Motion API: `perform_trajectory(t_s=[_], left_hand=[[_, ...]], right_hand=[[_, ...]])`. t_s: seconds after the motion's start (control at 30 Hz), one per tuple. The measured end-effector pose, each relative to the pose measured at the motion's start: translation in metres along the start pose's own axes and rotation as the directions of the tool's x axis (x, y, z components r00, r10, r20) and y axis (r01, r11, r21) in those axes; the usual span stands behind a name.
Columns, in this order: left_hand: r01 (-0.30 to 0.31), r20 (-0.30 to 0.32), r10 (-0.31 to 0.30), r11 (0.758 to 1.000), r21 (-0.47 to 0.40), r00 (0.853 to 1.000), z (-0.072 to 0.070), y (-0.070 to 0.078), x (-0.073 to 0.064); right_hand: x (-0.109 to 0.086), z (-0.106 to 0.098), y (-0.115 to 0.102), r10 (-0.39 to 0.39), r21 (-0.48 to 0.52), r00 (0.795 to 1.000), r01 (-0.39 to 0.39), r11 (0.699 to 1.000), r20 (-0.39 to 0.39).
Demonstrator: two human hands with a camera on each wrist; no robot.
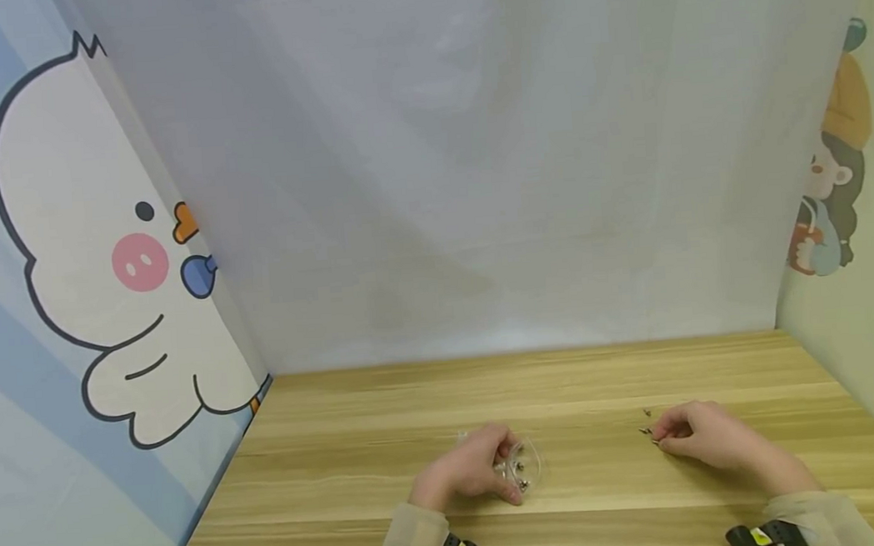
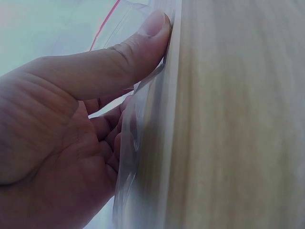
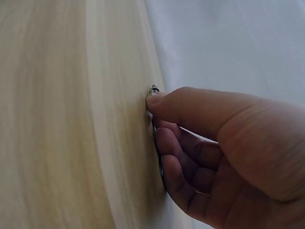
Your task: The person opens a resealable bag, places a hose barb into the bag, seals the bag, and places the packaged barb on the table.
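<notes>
My left hand holds a clear plastic zip bag low over the wooden table. Several small metal screws show through the plastic. Up close in the left wrist view, the thumb presses on the bag, which has a red line near its edge. To the right, my right hand is down at the tabletop with thumb and index finger together. Between their tips is a small metal piece that looks like a screw; most of it is hidden by the thumb. More small screws lie beside those fingertips.
A small clear scrap is on the table behind the left hand. The wood-grain table reaches back to a pale hanging cloth. Printed cartoon panels stand at the left and right sides.
</notes>
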State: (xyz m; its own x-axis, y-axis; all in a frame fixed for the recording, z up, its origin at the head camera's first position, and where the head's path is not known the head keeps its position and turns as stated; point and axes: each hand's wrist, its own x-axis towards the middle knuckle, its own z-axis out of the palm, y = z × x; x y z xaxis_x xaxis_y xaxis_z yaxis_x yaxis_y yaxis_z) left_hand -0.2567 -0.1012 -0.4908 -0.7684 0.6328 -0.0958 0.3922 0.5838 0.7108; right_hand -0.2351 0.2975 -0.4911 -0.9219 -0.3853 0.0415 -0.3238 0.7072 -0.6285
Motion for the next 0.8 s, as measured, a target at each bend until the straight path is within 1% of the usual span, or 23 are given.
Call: perform_trajectory(t_s=[0.2, 0.5, 0.8], left_hand=[[-0.001, -0.001, 0.001, 1.000, 0.011, 1.000, 0.0003, -0.0009, 0.0000], [-0.001, -0.002, 0.001, 1.000, 0.002, 1.000, 0.0007, -0.0019, 0.0008], [0.005, -0.002, -0.005, 1.000, -0.007, 1.000, 0.0004, -0.0011, 0.0003]], right_hand=[[0.0002, 0.0004, 0.0018, -0.016, 0.003, 1.000, 0.016, 1.000, 0.006], [0.0000, 0.0009, 0.0039, -0.013, 0.011, 0.999, 0.012, 1.000, 0.036], [0.0008, 0.0012, 0.0029, -0.012, 0.005, 0.999, 0.012, 1.000, 0.047]])
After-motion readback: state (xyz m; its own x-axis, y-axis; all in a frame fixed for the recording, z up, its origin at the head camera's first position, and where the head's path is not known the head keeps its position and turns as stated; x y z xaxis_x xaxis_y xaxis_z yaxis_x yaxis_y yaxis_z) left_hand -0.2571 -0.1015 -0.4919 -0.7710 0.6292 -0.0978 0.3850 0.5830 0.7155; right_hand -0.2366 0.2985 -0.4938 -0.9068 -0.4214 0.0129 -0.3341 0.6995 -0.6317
